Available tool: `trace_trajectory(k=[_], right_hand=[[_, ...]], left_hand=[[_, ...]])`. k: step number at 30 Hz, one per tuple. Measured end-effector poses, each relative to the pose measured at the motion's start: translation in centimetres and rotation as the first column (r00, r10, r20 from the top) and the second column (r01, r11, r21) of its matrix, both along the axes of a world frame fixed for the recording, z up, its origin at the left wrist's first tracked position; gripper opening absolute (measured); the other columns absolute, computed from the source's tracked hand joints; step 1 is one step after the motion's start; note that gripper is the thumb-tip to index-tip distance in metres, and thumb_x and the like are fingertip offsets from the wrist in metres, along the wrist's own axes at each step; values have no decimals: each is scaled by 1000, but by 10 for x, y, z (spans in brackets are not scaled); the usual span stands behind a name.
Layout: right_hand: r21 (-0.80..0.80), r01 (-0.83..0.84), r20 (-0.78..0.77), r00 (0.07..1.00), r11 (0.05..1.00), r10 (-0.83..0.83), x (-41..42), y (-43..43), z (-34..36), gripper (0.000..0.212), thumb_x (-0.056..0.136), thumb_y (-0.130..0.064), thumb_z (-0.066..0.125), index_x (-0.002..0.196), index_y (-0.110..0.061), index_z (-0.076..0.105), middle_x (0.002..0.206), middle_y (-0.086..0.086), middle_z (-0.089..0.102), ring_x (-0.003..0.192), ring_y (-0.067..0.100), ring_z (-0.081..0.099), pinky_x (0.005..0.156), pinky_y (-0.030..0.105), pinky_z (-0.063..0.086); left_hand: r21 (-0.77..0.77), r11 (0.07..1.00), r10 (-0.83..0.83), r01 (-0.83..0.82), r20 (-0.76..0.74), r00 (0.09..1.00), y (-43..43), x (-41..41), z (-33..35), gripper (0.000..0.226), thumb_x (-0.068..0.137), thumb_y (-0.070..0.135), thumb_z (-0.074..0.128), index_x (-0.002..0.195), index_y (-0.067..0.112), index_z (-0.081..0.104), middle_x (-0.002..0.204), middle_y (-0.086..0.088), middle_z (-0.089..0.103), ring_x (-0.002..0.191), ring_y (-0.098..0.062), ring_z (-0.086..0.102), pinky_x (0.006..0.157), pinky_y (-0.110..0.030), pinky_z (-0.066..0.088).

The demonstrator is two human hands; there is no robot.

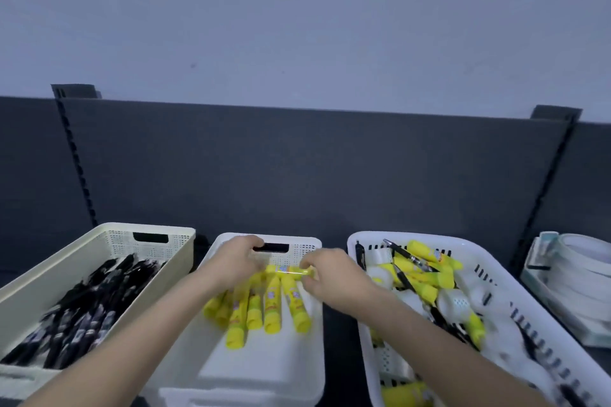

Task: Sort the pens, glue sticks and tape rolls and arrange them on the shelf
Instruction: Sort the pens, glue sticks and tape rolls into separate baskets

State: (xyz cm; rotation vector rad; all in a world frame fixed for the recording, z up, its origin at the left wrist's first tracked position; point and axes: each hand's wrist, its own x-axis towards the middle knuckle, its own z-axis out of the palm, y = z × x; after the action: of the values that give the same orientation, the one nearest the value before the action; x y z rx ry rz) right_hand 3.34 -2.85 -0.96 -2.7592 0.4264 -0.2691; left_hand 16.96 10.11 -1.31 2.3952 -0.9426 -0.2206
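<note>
A: Right hand (327,276)?
B: Curled, thumb and fingertips pinching the right end of one yellow glue stick (291,270).
A: Left hand (241,261)?
B: Curled too, right at the stick's left end. Blurred, so cannot tell whether gripping or just touching.
A: Stick's axis?
B: Lying level, long axis running left to right between the two hands. Cap end unclear.
A: Below the grip?
B: Row of glue sticks (271,309) side by side in the white basket (261,377), long axes running near to far, slightly fanned, crosswise to the held one. Held stick just above their far ends.
A: Left of the grip?
B: Cream basket (29,294) full of black pens (99,297), well apart.
A: Right of it?
B: Mixed basket (545,324) just beside the right wrist, with pens, glue sticks and white items jumbled. Further right, tape rolls (575,261) stacked.
</note>
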Motion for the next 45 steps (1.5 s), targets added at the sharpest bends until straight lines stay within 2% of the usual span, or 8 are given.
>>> trace_trajectory(k=[9, 14, 22, 27, 31, 37, 42, 45], right_hand=[[32, 315, 126, 940, 949, -316, -81, -109, 13, 21, 83, -5, 45, 75, -9, 64, 85, 13, 67, 89, 32, 59, 73, 32, 45], [-9, 438, 50, 898, 899, -437, -129, -170, 4, 25, 89, -6, 46, 103, -1, 65, 109, 15, 66, 103, 30, 58, 85, 31, 42], [68, 285, -53, 958, 956, -282, -127, -210, -3, 33, 96, -9, 42, 126, -3, 52, 127, 10, 56, 114, 22, 52, 91, 24, 36], [37, 245, -184, 954, 969, -235, -102, -225, -13, 15, 87, -15, 45, 83, -4, 56, 81, 7, 51, 79, 24, 48, 67, 32, 37], [9, 192, -304, 935, 981, -180, -86, -225, -15, 28, 88, -32, 52, 77, -7, 47, 74, 3, 43, 74, 21, 42, 60, 31, 29], [248, 129, -368, 930, 960, -30, -88, -222, -7, 16, 81, -22, 63, 84, -15, 49, 81, 0, 50, 74, 15, 48, 62, 25, 36], [273, 151, -354, 934, 950, -46, -92, -218, -5, 16, 76, -14, 66, 82, -12, 51, 80, 5, 51, 72, 19, 47, 59, 26, 35], [203, 171, -331, 939, 964, -96, -93, -218, -1, 13, 77, -13, 64, 83, -11, 53, 77, 5, 49, 71, 19, 45, 55, 26, 32]], left_hand=[[-144, 960, -231, 239, 71, 970, -74, -56, 17, 27, 91, 12, 53, 117, 12, 62, 114, -2, 64, 110, -17, 57, 91, -23, 41], [-84, 925, -359, 371, 135, 924, -119, -84, 14, 28, 94, 14, 49, 120, 12, 60, 119, -3, 63, 108, -17, 57, 80, -16, 35], [332, 779, -613, 531, 228, 757, -199, -108, 11, 33, 90, 19, 49, 122, 14, 55, 126, -2, 54, 121, -22, 47, 96, -38, 43], [499, 662, -703, 560, 154, 694, -222, -116, -2, 47, 85, 29, 57, 132, 27, 48, 133, 0, 44, 127, -21, 34, 100, -43, 39], [625, 563, -721, 541, 52, 691, -220, -116, 2, 73, 78, 32, 67, 141, 41, 30, 140, 4, 30, 129, -19, 24, 109, -35, 26], [516, 591, -757, 620, 89, 648, -214, -117, 4, 65, 74, 31, 72, 132, 40, 45, 129, 1, 33, 121, -19, 29, 102, -37, 35], [595, 569, -803, 568, 252, 540, -211, -125, 8, 51, 76, 34, 67, 124, 29, 50, 116, 3, 48, 111, -17, 38, 94, -37, 34], [598, 553, -791, 580, 157, 592, -211, -126, 9, 49, 74, 25, 68, 119, 24, 47, 114, 0, 53, 106, -22, 47, 89, -42, 43]])
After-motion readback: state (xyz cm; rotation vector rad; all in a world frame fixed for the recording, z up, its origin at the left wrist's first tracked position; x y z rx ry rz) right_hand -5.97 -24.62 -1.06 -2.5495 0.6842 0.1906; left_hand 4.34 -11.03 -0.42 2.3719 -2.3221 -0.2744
